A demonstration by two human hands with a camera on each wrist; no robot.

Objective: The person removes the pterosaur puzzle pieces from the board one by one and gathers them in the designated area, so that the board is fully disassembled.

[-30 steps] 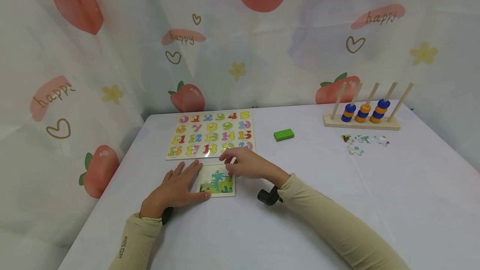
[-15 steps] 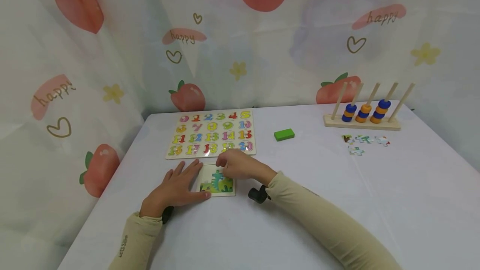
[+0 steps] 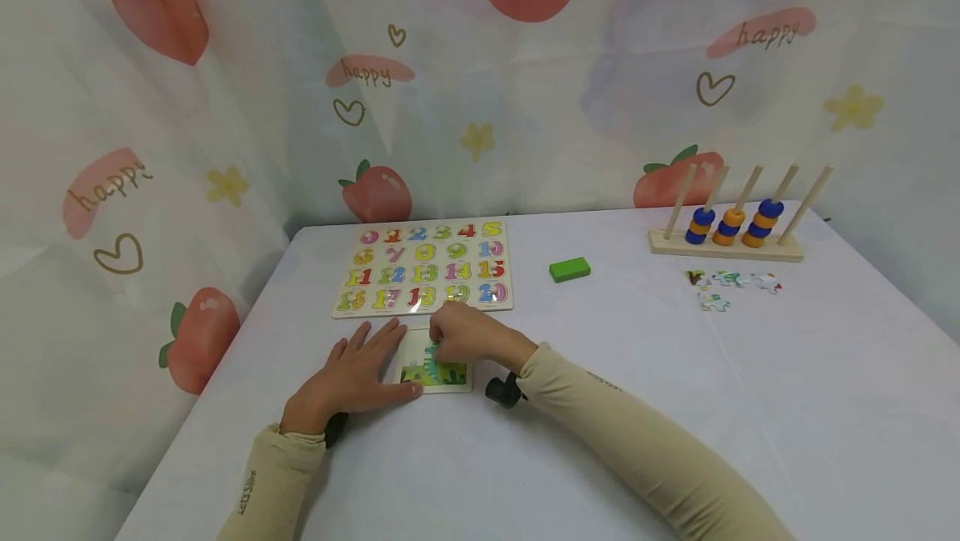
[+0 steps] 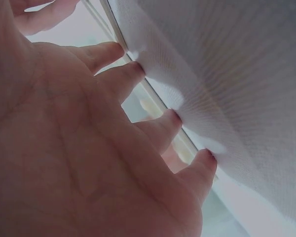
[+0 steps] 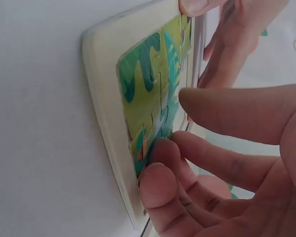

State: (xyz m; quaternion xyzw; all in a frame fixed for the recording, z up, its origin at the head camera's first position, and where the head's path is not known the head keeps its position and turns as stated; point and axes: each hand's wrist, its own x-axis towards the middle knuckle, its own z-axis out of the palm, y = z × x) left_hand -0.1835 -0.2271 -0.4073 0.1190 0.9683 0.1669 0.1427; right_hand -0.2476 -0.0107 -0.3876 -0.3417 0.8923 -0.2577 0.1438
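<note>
My left hand [image 3: 352,374] lies spread beside a small wooden jigsaw puzzle board [image 3: 438,389], steadying its left side. In the left wrist view the fingertips [image 4: 175,118] meet the table cloth along the board's edge. My right hand [image 3: 472,333] is over the board's upper right, its fingers bent down. The right wrist view shows fingertips [image 5: 158,182] on the fitted jigsaw pieces [image 5: 143,74], with a green dinosaur picture. There the thumb stands apart from the fingers, and no lifted piece shows between them. Part of the picture is hidden under the right hand.
Behind the board lies a number puzzle [image 3: 423,266]. A green block [image 3: 570,269] is to its right. Several loose jigsaw pieces [image 3: 731,280] lie in front of a wooden peg stand [image 3: 726,249] with blue and orange beads.
My right hand has moved a little left over the board and its fingers have bent down onto it. The left hand has stayed in place.
</note>
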